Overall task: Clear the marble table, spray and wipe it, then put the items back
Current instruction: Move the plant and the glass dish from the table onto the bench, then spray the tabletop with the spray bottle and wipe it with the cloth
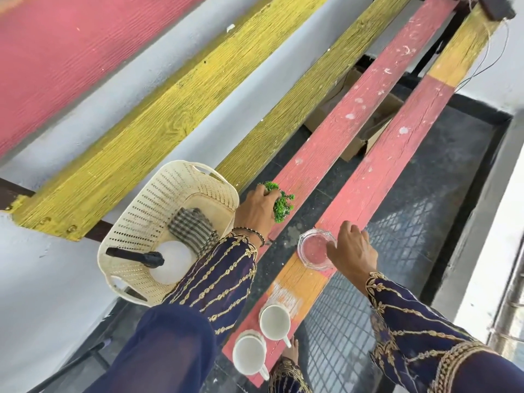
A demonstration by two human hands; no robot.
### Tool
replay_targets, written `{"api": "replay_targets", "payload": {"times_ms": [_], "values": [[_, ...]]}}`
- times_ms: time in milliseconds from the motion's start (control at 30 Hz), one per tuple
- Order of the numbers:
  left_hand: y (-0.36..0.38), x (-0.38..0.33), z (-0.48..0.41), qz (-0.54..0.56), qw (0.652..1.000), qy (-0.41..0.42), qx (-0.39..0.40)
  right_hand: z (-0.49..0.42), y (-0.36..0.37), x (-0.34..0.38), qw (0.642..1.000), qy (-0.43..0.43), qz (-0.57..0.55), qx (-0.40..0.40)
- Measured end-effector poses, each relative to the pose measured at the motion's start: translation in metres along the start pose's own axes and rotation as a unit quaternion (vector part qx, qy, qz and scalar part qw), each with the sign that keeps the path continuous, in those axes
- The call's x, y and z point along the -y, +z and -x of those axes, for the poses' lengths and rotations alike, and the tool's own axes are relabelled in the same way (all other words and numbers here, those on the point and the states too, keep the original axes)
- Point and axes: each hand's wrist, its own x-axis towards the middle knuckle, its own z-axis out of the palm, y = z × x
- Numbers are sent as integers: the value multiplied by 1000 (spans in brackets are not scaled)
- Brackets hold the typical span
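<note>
Red slats (pixel 334 137) and yellow slats (pixel 141 131) of a painted wooden bench are running diagonally. Dark speckled floor (pixel 442 171) is showing between them. A cardboard box (pixel 377 129) is sitting beneath the far slats. Soft daylight is falling evenly.

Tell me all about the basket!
The basket is cream plastic, with rows of small holes in its walls and a cut-out handle at each end. It is open on top. Inside lie a white spray bottle with a black head and a checked cloth. The left sleeve covers its near corner; whether it touches cannot be told.
</note>
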Motion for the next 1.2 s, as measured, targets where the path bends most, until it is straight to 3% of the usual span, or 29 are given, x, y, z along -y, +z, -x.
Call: {"api": "replay_targets", "payload": {"times_ms": [200,500,600,700,833,900,1033,1167,1200], "values": [[-10,4,8,36,999,-8,19,2,-22,28,996,-81,-32,-30],[-83,22,54,-13,998,-21,-60,38,-52,115,961,-260,-89,-7],[-106,48,76,-58,992,-62,-92,54,-53,151,937,-330,-116,4],[-121,86,104,-88,978,-157,-107,74,-42,193,910,-396,-110,57],[-125,123,130,2,958,-256,-129,86,-17,227,893,-420,-72,144],[-122,137,139,113,937,-300,-142,88,0,242,875,-457,-54,147],[-117,145,149,225,884,-347,-219,91,28,263,855,-484,-110,149],[-102,159,154,361,789,-419,-269,85,43,264,846,-487,-190,105],[-95,163,154,371,779,-433,-261,82,41,262,848,-483,-196,99]]}}
